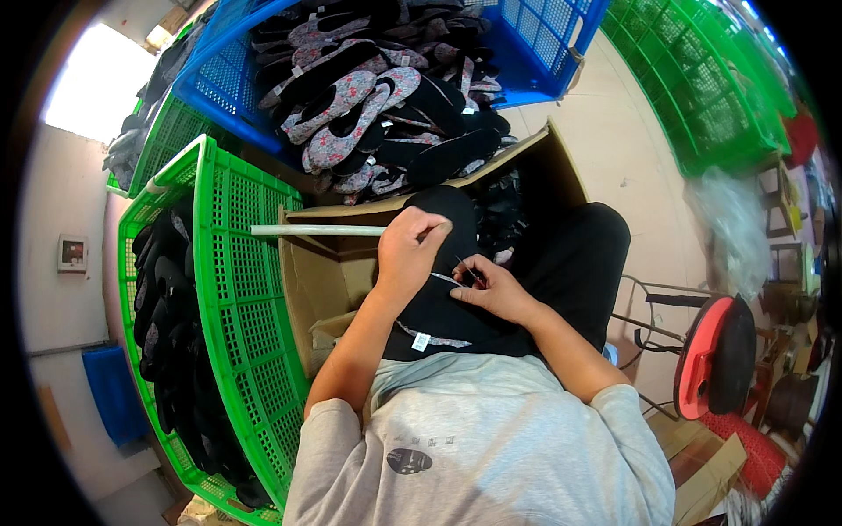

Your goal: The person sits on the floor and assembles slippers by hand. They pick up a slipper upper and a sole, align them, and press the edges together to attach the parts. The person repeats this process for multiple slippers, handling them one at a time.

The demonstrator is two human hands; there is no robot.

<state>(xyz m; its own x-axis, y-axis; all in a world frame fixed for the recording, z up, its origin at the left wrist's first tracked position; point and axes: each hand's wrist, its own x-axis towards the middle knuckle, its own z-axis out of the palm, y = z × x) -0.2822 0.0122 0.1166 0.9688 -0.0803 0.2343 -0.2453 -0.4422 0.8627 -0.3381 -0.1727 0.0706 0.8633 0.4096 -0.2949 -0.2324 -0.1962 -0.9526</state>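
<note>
My left hand (pixel 410 250) is closed in a pinch above my lap; what its fingertips hold is too small to make out. A pale rod (pixel 316 231) runs from the green crate side up to that hand's edge, and I cannot tell whether they touch. Lower and to the right, my right hand (pixel 495 291) is closed round small snips (pixel 479 280) with a thin metal blade and a dark red part. On my black-trousered lap lies a black slipper with floral trim (pixel 449 340) and a white label (pixel 421 342). Part of its outline merges with the trousers.
A blue crate (pixel 548 74) piled with floral and black slippers (pixel 351 114) stands ahead. Left is a tall green crate (pixel 250 289) with dark slippers. An opened cardboard box (pixel 307 289) is before my knees. Green crates (pixel 693 79) and a red-and-black round seat (pixel 710 359) are right.
</note>
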